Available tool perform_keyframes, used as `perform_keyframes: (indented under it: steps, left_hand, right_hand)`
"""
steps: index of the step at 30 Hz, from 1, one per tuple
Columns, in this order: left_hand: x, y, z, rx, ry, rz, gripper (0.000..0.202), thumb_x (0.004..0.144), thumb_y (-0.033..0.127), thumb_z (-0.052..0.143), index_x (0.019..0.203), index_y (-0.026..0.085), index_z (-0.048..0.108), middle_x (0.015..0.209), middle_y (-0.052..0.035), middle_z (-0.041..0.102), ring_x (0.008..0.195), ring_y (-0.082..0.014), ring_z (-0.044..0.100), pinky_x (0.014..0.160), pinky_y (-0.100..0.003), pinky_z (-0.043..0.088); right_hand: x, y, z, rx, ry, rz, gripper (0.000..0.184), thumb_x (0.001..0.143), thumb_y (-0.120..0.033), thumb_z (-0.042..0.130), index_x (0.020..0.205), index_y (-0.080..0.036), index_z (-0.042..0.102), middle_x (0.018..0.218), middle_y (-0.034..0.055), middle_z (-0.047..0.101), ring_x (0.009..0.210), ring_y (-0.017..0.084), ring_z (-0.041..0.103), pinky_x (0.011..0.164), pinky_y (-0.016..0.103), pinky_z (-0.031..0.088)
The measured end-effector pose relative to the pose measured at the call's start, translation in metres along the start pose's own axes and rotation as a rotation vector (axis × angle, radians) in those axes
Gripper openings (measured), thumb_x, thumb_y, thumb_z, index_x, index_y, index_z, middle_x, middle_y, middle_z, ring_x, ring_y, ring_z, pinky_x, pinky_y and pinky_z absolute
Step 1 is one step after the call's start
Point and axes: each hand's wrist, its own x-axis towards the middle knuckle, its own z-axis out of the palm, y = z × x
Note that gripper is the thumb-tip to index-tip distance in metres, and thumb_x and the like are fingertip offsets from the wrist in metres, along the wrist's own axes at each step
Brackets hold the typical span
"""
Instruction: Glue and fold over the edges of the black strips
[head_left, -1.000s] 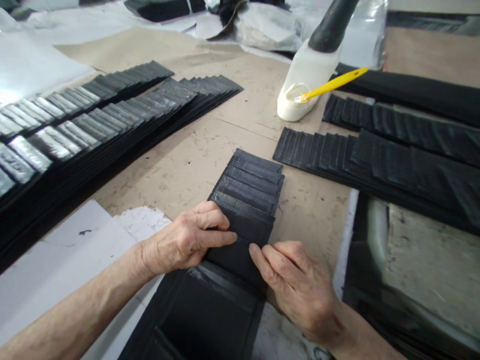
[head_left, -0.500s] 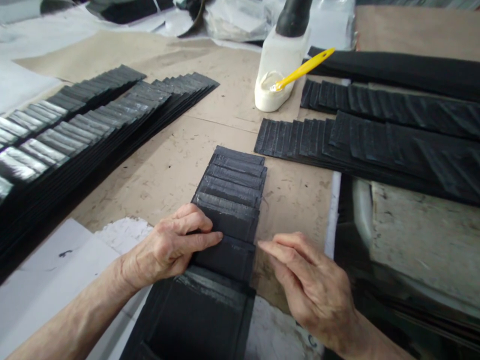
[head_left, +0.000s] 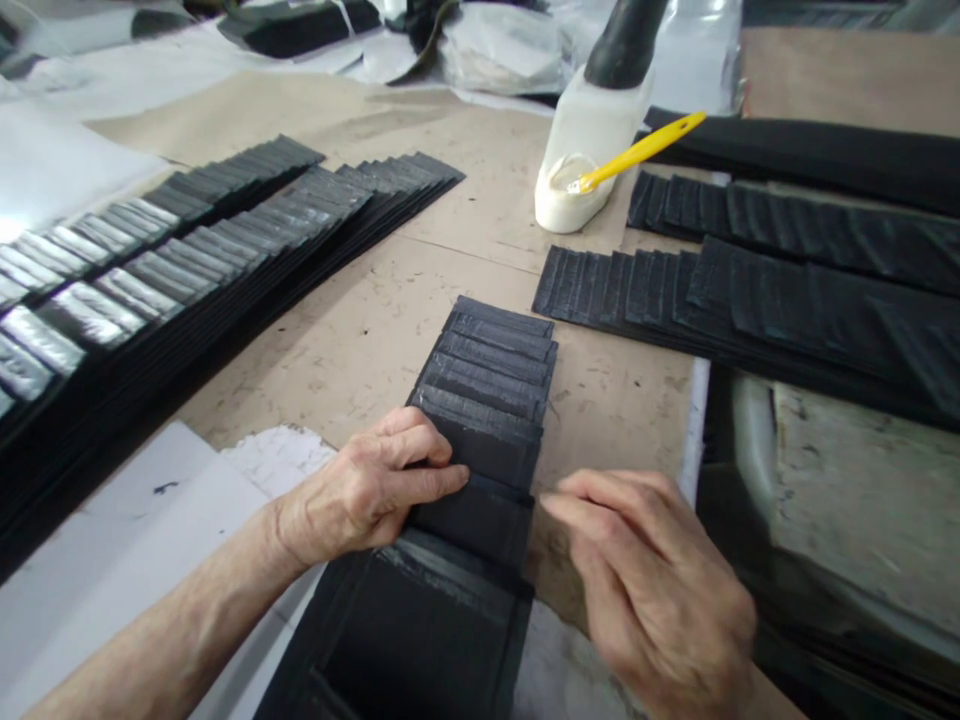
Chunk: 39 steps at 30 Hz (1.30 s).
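Note:
A row of overlapping black flat pieces (head_left: 480, 520), leather-like with shiny bands along their edges, runs up the middle of the table. My left hand (head_left: 382, 475) lies over its left edge, the fingers curled and the thumb pressed on the overlap between two pieces. Just off the right edge of the row is my right hand (head_left: 652, 570), its fingers bunched in a pinch and a little smeared by motion. Whether its fingertips hold anything is hidden.
Long fanned stacks of black pieces (head_left: 247, 240) lie at left, and more black pieces (head_left: 637, 285) at right. Behind stands a white container (head_left: 562, 200) with a yellow-handled brush (head_left: 645, 150) resting in its opening. White paper sheets (head_left: 165, 540) lie at lower left.
The whole view has shifted, so everything sits farther right. My right hand has drawn slightly away from the row's right edge. My left hand keeps its place on the pieces.

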Motion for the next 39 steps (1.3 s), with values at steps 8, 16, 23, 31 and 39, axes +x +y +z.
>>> perform_keyframes:
  steps: [8,16,23,31,39]
  left_hand:
    - [-0.005,-0.003,-0.002,-0.092,0.085,-0.100,0.031,0.081,0.002,0.040,0.098,0.013,0.063,0.084,-0.0067,0.055,0.080,-0.0135,0.049,0.071,-0.027,0.046]
    - [-0.022,-0.011,-0.008,-0.094,0.154,-0.134,0.033,0.078,-0.001,0.041,0.098,0.013,0.062,0.086,-0.0071,0.055,0.080,-0.0132,0.050,0.071,-0.028,0.046]
    - [-0.025,-0.011,-0.003,-0.031,0.156,-0.052,0.030,0.087,0.009,0.033,0.101,0.010,0.060,0.086,-0.0092,0.053,0.080,-0.0160,0.046,0.070,-0.031,0.045]
    - [-0.025,-0.013,0.004,-0.097,0.244,-0.120,0.033,0.079,0.001,0.038,0.098,0.012,0.063,0.085,-0.0082,0.056,0.078,-0.0148,0.048,0.069,-0.029,0.045]
    - [-0.043,0.019,0.002,-0.125,0.452,-0.438,0.025,0.076,0.002,0.046,0.087,0.015,0.065,0.075,-0.0032,0.056,0.067,-0.0100,0.049,0.062,-0.025,0.041]
  right_hand:
    - [0.017,-0.016,0.038,-0.126,-0.117,-0.170,0.024,0.084,-0.004,0.044,0.093,-0.003,0.066,0.076,0.0102,0.060,0.075,0.018,0.050,0.068,0.031,0.048]
    - [0.021,-0.013,0.034,-0.198,-0.145,-0.254,0.025,0.088,-0.004,0.042,0.096,-0.005,0.066,0.067,0.0035,0.058,0.068,0.013,0.047,0.061,0.026,0.042]
    - [0.027,-0.014,0.028,-0.255,-0.257,-0.342,0.034,0.087,-0.004,0.040,0.114,-0.007,0.059,0.062,0.0005,0.050,0.063,0.013,0.045,0.054,0.027,0.039]
    - [0.040,-0.017,0.046,-0.148,-0.263,-0.400,0.031,0.082,-0.003,0.038,0.095,-0.002,0.066,0.082,0.0111,0.060,0.076,0.018,0.048,0.064,0.031,0.048]
    - [0.035,-0.009,0.051,-0.147,-0.253,-0.435,0.034,0.082,-0.002,0.044,0.112,-0.001,0.060,0.089,0.0105,0.059,0.083,0.018,0.047,0.072,0.027,0.048]
